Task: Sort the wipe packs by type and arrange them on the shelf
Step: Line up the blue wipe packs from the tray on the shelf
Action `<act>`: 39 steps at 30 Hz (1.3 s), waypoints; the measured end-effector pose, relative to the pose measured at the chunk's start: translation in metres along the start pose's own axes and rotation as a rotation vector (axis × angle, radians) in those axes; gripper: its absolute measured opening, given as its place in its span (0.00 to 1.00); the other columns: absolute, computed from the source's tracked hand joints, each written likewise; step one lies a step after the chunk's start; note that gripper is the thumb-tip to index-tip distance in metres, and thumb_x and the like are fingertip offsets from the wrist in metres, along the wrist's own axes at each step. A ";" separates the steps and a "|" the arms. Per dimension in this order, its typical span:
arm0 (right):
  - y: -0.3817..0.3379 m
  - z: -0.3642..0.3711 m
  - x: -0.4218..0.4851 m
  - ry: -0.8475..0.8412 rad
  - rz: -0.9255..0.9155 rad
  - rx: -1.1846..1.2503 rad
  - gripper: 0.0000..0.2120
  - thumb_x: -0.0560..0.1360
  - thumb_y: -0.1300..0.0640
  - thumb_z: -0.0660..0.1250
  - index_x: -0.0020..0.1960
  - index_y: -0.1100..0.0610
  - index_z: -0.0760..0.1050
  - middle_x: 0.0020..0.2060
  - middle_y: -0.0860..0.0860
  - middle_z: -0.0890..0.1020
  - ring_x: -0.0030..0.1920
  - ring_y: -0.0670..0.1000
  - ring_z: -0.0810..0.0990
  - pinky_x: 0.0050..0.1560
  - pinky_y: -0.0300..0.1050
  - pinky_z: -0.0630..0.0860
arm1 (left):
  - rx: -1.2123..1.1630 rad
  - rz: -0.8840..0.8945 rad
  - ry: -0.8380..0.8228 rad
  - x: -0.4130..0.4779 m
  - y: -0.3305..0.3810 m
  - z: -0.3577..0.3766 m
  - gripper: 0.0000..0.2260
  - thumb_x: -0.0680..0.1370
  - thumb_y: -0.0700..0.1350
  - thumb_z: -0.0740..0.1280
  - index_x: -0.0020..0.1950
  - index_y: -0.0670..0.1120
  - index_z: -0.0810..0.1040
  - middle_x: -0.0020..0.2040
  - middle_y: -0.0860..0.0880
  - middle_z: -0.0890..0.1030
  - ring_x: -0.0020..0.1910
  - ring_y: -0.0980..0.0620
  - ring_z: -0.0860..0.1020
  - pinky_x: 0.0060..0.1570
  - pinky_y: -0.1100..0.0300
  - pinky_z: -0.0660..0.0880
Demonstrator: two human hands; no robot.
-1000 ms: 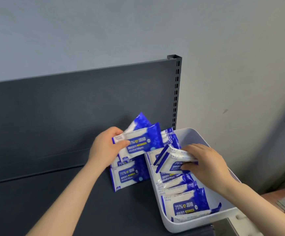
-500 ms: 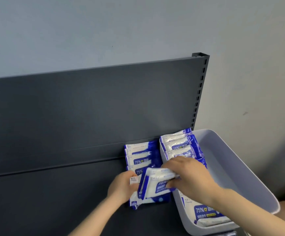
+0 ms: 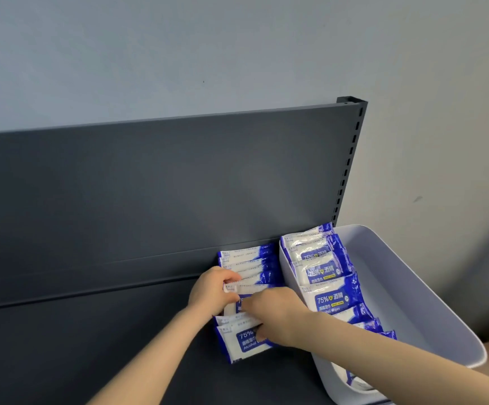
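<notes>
Dark grey metal shelf deck (image 3: 91, 346), right end: blue-and-white alcohol wipe packs (image 3: 247, 257) rowed against back panel (image 3: 149, 185). Left hand (image 3: 211, 290) and right hand (image 3: 275, 314) both curled round one more wipe pack (image 3: 250, 287). Step looks like slotting it into row. Next: let go, reach right into white plastic bin (image 3: 412, 302), same type only.

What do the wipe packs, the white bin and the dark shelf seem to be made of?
Wipe packs: likely thin plastic film, glossy; it shines and wrinkles. Bin: smooth moulded plastic, it seems, white, with rounded rim. Shelf: probably painted sheet metal, matte dark grey, judging by its slotted upright.
</notes>
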State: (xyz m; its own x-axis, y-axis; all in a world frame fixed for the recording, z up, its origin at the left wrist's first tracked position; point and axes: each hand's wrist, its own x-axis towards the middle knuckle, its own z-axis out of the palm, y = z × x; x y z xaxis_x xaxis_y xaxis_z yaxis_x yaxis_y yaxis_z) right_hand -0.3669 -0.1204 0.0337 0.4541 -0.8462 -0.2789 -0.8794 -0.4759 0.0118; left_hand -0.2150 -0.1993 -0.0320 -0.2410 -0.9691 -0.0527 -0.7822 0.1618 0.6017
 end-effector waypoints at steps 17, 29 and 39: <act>0.014 0.016 0.043 -0.092 0.199 0.014 0.20 0.72 0.54 0.70 0.62 0.56 0.70 0.58 0.55 0.77 0.57 0.57 0.77 0.54 0.50 0.75 | -0.717 -0.360 0.055 -0.027 -0.026 0.011 0.03 0.75 0.33 0.69 0.46 0.40 0.79 0.41 0.43 0.82 0.39 0.51 0.82 0.36 0.60 0.80; 0.029 0.028 0.042 -0.068 0.263 0.016 0.21 0.71 0.52 0.72 0.61 0.55 0.70 0.57 0.54 0.78 0.56 0.55 0.77 0.54 0.48 0.74 | -0.880 -0.350 0.174 -0.044 -0.013 0.029 0.05 0.77 0.40 0.69 0.52 0.45 0.79 0.47 0.47 0.82 0.45 0.53 0.82 0.41 0.61 0.80; 0.021 0.021 0.036 0.077 0.205 -0.084 0.19 0.73 0.59 0.70 0.62 0.56 0.70 0.56 0.54 0.77 0.55 0.55 0.76 0.51 0.49 0.76 | -0.309 -0.165 0.311 -0.053 0.009 0.039 0.29 0.69 0.46 0.75 0.68 0.54 0.71 0.55 0.57 0.74 0.47 0.61 0.77 0.43 0.63 0.76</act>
State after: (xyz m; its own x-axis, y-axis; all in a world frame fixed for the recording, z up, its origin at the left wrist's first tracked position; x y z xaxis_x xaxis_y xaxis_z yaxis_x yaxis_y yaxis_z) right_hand -0.3716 -0.1560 0.0039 0.2795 -0.9414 -0.1888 -0.9410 -0.3077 0.1412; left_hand -0.2318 -0.1387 -0.0552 0.0925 -0.9947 0.0453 -0.5766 -0.0164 0.8168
